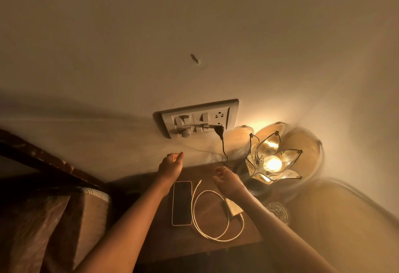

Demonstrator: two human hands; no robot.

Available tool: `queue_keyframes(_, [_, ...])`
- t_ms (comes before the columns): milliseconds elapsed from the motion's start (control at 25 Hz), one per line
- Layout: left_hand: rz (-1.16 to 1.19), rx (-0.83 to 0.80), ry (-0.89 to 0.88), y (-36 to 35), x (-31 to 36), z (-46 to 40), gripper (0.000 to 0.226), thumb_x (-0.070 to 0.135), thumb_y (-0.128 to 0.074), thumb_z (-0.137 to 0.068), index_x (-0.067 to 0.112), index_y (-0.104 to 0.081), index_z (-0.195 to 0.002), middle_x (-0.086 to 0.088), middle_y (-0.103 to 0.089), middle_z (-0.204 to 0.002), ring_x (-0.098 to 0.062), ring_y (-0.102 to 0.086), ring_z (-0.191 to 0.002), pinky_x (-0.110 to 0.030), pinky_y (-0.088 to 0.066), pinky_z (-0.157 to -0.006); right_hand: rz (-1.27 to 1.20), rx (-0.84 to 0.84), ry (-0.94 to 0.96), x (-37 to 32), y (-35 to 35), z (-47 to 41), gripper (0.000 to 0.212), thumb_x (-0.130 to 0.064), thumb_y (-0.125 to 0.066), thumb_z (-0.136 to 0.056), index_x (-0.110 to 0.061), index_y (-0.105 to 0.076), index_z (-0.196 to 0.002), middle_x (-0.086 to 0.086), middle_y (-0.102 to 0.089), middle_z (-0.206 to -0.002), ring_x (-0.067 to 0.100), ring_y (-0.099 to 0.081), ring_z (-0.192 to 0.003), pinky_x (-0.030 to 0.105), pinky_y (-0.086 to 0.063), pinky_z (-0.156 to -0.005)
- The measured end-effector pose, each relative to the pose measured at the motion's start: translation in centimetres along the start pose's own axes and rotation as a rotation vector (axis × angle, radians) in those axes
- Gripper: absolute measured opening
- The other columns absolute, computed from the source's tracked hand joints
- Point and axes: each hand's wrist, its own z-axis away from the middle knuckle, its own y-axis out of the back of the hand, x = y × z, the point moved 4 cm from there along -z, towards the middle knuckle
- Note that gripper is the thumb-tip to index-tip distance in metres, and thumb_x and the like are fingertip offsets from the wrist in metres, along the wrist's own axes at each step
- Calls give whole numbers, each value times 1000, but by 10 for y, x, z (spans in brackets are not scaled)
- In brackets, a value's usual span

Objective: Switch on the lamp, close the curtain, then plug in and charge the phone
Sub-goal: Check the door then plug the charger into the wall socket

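Observation:
The flower-shaped glass lamp glows at the right of a small wooden bedside table. Its black plug sits in the wall switchboard. A phone lies flat on the table, with a coiled white cable and a white charger adapter beside it on the right. My left hand hovers above the phone's far end, below the switchboard, fingers loosely curled and empty. My right hand hangs over the cable, fingers apart, holding nothing. No curtain is in view.
A bed with a dark wooden headboard and a pillow fills the lower left. A clear glass stands at the table's right edge near the lamp base. A screw sticks out of the wall above the switchboard.

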Motion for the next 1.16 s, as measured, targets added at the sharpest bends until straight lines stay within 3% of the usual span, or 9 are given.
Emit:
queue_keyframes(320, [38, 20, 5, -5, -8, 7, 47, 40, -38, -97, 12, -47, -134, -11, -54, -136, -28, -52, -123, -43, -44, -104, -34, 20, 0, 7, -3, 6, 45, -20, -51, -90, -7, -46, -133, 12, -57, -133, 26, -54, -122, 37, -45, -104])
queue_keyframes(760, [96, -111, 77, -49, -67, -10, 53, 43, -33, -98, 15, -37, -143, -7, -41, -148, -24, -40, -135, -45, -35, -112, -21, 7, -55, 59, -38, -12, 45, -25, -50, -90, -10, -47, -132, 12, -59, -131, 26, -55, -121, 42, -47, -102])
queue_keyframes(1160, [10, -94, 138, -92, -121, -49, 55, 49, -30, -97, 19, -39, -142, -3, -43, -148, -23, -39, -136, -33, -30, -110, -23, 15, -130, 136, -65, -48, 43, -20, -55, -86, -9, -50, -128, 12, -56, -129, 29, -60, -111, 46, -53, -92])
